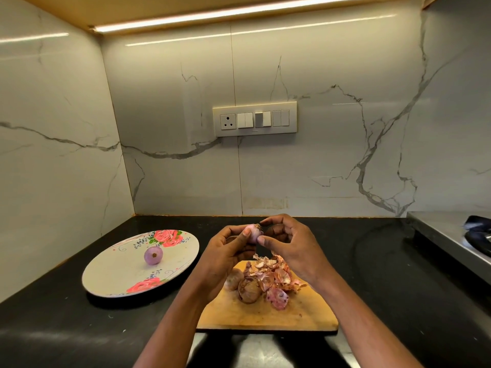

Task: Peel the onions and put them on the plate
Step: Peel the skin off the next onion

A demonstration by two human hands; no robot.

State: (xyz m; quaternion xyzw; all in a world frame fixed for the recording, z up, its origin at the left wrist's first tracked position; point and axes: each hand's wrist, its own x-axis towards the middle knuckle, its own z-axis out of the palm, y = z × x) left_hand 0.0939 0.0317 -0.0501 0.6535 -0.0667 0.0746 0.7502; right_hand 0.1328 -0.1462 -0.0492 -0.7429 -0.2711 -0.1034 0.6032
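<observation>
Left hand (225,251) cradling small onion (252,233) above cutting board (268,312); right hand (287,240) pinching root tuft. Probably light, firm, slick where bared: best gripped around the middle, fragile papery skin pulled from the ends.

Bare black counter (372,261) lies open at my two o'clock. At ten o'clock the plate (111,272) blocks a low sweep. At six o'clock, peels (273,274) and onions (248,289) crowd the board (265,314).
</observation>
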